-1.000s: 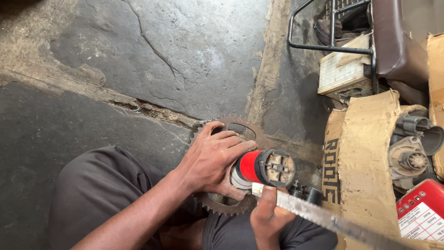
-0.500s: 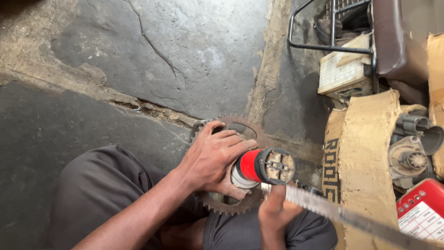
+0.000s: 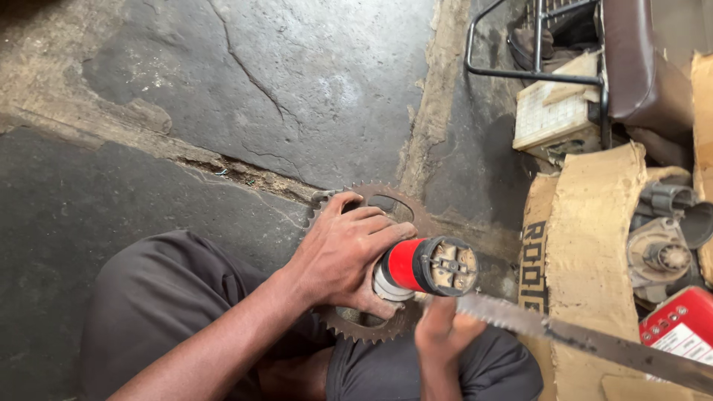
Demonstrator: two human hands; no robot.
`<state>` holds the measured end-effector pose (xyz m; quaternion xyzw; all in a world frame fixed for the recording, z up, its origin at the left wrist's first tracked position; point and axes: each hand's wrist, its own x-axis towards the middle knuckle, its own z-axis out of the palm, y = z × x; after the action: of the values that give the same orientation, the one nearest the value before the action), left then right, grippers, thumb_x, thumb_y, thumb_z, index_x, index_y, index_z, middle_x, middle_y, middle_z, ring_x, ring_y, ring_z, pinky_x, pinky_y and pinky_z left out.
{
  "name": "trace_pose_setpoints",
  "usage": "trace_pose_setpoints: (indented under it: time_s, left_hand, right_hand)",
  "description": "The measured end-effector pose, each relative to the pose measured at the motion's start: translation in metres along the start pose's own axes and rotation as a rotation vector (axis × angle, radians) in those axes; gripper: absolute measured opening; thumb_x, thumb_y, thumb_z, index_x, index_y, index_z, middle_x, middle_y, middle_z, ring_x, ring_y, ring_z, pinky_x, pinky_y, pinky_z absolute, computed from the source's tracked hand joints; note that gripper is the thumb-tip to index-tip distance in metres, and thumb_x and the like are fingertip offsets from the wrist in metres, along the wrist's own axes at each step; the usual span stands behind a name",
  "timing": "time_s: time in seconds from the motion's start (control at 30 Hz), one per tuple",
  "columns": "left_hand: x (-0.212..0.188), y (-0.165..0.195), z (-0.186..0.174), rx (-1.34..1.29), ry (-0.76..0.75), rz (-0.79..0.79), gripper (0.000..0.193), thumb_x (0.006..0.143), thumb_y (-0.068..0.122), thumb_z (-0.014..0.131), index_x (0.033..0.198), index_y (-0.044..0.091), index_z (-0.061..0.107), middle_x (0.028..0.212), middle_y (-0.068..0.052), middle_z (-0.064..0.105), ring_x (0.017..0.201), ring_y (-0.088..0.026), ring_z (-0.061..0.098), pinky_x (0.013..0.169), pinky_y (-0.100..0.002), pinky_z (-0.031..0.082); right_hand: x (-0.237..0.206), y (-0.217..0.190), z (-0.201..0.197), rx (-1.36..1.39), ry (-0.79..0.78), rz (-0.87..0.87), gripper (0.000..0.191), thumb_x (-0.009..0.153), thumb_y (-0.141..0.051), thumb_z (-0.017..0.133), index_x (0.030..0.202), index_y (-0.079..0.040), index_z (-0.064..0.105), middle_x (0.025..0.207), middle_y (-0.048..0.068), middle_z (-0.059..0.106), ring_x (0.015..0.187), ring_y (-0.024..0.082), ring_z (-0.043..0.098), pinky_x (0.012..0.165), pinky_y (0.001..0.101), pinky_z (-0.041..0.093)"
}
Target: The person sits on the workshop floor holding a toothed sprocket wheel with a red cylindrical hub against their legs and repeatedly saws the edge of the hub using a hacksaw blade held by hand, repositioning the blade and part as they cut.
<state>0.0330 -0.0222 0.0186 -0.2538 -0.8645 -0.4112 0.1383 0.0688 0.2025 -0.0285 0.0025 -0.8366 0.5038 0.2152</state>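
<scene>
My left hand (image 3: pixel 343 254) grips a red and black cylindrical part (image 3: pixel 427 266) and presses it onto a rusty toothed sprocket (image 3: pixel 371 330) that lies on the floor over my knees. The cylinder's black end with metal contacts faces right. My right hand (image 3: pixel 444 333) sits just below the cylinder and holds one end of a long hacksaw blade (image 3: pixel 587 339). The blade runs right and down toward the frame's corner, its near end right under the cylinder.
Torn brown cardboard (image 3: pixel 587 223) lies to the right with grey metal engine parts (image 3: pixel 665 238) on it. A red container (image 3: pixel 679 327) is at the right edge. A white box (image 3: pixel 553 111) and a black metal frame (image 3: pixel 512 70) stand at the top right. Cracked concrete floor (image 3: pixel 260 82) stretches left.
My right hand has slid the blade a little to the left and up against the cylinder's underside. My left hand and the sprocket stayed put.
</scene>
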Motion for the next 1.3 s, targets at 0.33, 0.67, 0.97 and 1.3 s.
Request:
trace_pose_setpoints:
  time_s: [0.33, 0.67, 0.97, 1.3]
  left_hand:
    - [-0.001, 0.001, -0.001, 0.019, 0.007, -0.002, 0.110, 0.045, 0.074, 0.083, 0.130, 0.009, 0.061, 0.113, -0.008, 0.071, 0.113, -0.029, 0.065, 0.107, -0.056, 0.036]
    - [-0.002, 0.009, -0.007, 0.038, 0.001, 0.004, 0.104, 0.048, 0.068, 0.085, 0.130, 0.007, 0.061, 0.111, -0.009, 0.070, 0.114, -0.029, 0.065, 0.107, -0.054, 0.037]
    - [-0.011, 0.008, -0.008, -0.014, 0.020, 0.017, 0.105, 0.056, 0.066, 0.086, 0.134, 0.002, 0.055, 0.119, -0.013, 0.068, 0.121, -0.036, 0.063, 0.112, -0.055, 0.037]
    - [-0.003, 0.008, -0.011, -0.053, 0.040, -0.021, 0.098, 0.053, 0.064, 0.089, 0.127, 0.005, 0.061, 0.121, -0.014, 0.066, 0.115, -0.031, 0.064, 0.110, -0.057, 0.036]
  right_hand:
    - [-0.043, -0.006, 0.005, 0.130, -0.013, 0.181, 0.029, 0.103, -0.016, 0.060, 0.100, 0.010, 0.074, 0.062, 0.012, 0.060, 0.051, 0.014, 0.052, 0.054, 0.0290, 0.037]
    - [0.006, -0.004, -0.014, 0.419, 0.363, 0.049, 0.033, 0.104, -0.020, 0.062, 0.082, 0.001, 0.050, 0.069, 0.007, 0.055, 0.051, 0.016, 0.051, 0.047, 0.0319, 0.041]
    - [-0.004, 0.029, -0.017, 0.390, 0.430, 0.107, 0.039, 0.109, -0.022, 0.059, 0.083, 0.005, 0.054, 0.067, 0.010, 0.056, 0.055, 0.016, 0.049, 0.054, 0.0288, 0.041]
    - [-0.018, 0.019, -0.008, 0.419, 0.403, 0.213, 0.037, 0.105, -0.027, 0.054, 0.087, 0.006, 0.058, 0.061, 0.011, 0.056, 0.048, 0.017, 0.049, 0.050, 0.0316, 0.046]
